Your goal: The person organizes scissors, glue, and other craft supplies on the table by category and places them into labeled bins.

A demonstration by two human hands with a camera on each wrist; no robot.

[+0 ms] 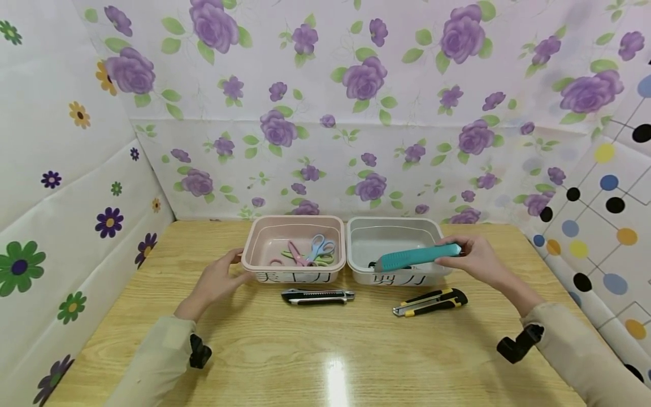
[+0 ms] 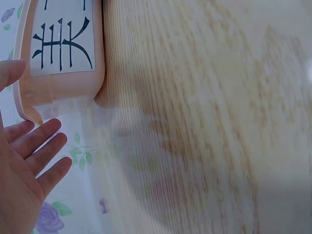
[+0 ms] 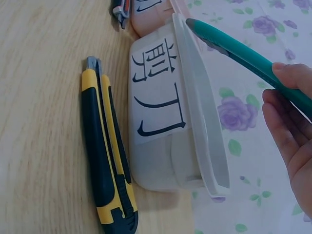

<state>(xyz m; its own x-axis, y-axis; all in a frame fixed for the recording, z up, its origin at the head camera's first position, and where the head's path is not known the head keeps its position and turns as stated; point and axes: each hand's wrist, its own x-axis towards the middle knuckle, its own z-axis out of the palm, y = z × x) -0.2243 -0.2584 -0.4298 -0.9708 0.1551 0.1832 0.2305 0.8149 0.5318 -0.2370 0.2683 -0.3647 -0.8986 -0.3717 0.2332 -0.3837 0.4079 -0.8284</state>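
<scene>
My right hand pinches a teal box cutter between thumb and fingers, holding it over the front rim of the pale grey bin. Some dark items lie in that bin, partly hidden behind the cutter. At the left end of the pink bin is my left hand, its fingers extended beside the wall and its thumb near the front; whether it touches the bin I cannot tell. Inside the pink bin are blue-handled scissors, pink scissors and something green.
On the wooden table, a black and white box cutter lies before the pink bin. A yellow and black box cutter lies before the grey bin. Both bins carry printed front labels. Flowered cloth hangs close behind them.
</scene>
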